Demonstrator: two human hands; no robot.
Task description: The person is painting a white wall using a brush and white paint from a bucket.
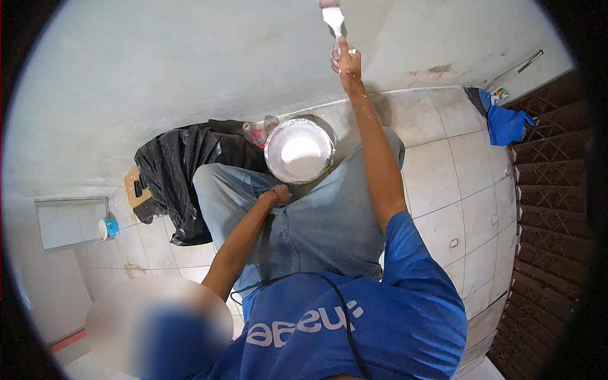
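Observation:
My right hand [349, 64] reaches up to the wall, its fingers wrapped around the handle of a paintbrush [334, 19]. White paint coats the brush's ferrule and handle, and specks of it dot my hand and forearm. The bristles run to the top edge of the view, against the pale wall [199, 52]. Between my knees stands a round bucket [299, 151] of white paint, its rim smeared. My left hand [280, 194] rests by my inner thigh, just below the bucket in the view. Its fingers look curled, but their tips are hidden.
A black plastic sheet or bag [190, 161] lies left of the bucket, near clear plastic bottles [256, 134]. Farther left is a small tub [109, 229]. Blue cloth [507, 124] lies at right, beside a brown folding metal gate [546, 213]. Pale tiles [432, 175] cover the floor.

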